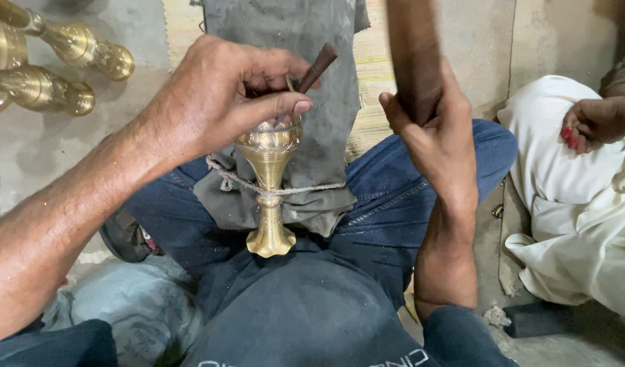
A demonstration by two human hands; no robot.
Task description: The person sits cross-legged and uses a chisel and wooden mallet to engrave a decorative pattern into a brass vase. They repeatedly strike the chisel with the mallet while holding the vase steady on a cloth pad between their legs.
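— What does the head view show underfoot?

— A bare grey concrete floor (40, 146), stained and dusty, with a strip of woven mat (374, 68) at the top. The person sits on it cross-legged in blue jeans (394, 197). A dark grimy cloth (312, 122) hangs over the knees.

— And the piece being worked?

— A brass goblet-shaped vessel (268, 183) stands upright in the lap, lashed at its stem to the cloth by a rope (306, 188). Its flared foot points toward the person.

— The hands?

— The left hand (224, 95) is closed around a thin chisel with a dark wooden handle (317, 68), thumb and fingers pinching it over the vessel's bowl. The right hand (438, 129) is clenched on a dark wooden bat (414, 54), raised just beside the vessel.

— Anything else about?

— More brass pieces (68, 68) lie at the upper left on the floor. At the right sits another person in white clothing (564, 183), one hand (595, 122) visible. A grey plastic bag (132, 306) lies at the lower left.
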